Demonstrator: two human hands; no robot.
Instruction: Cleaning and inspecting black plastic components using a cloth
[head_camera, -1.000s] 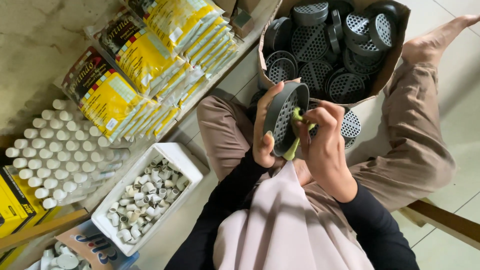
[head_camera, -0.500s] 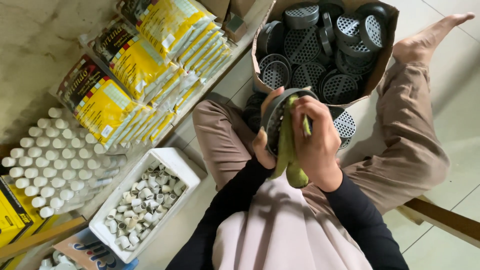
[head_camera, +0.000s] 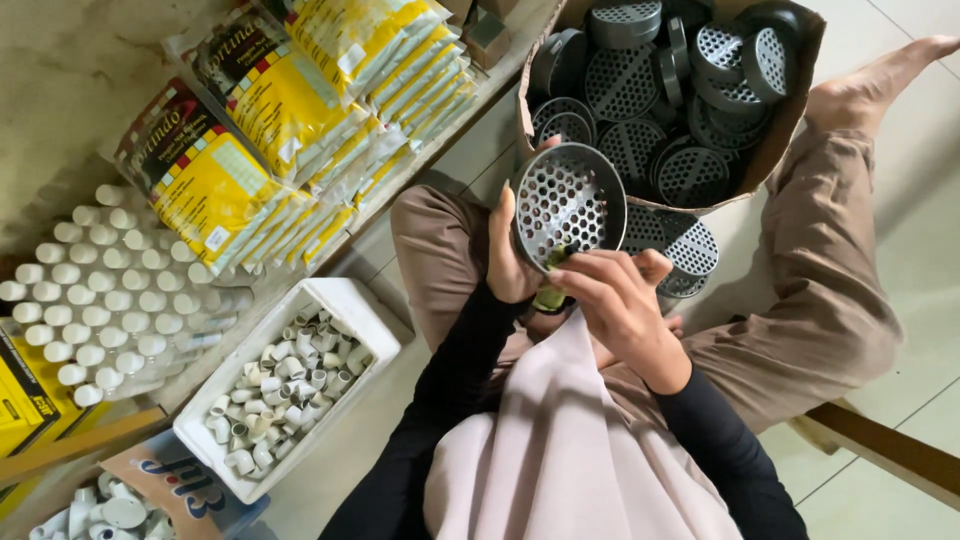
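We saw a pale tiled floor (head_camera: 920, 250) carrying a brown cardboard box of grey perforated strainers (head_camera: 790, 110) and a white plastic tub of pipe fittings (head_camera: 350, 300).

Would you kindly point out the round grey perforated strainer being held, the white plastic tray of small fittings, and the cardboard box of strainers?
Round grey perforated strainer (head_camera: 568, 205), head view, perforated face.
White plastic tray (head_camera: 352, 298), head view, upper rim.
Cardboard box (head_camera: 800, 80), head view, right wall.

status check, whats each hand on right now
Left hand grips the round grey perforated strainer by its rim. Right hand pinches a small green piece at its lower edge. Nothing between the hands.
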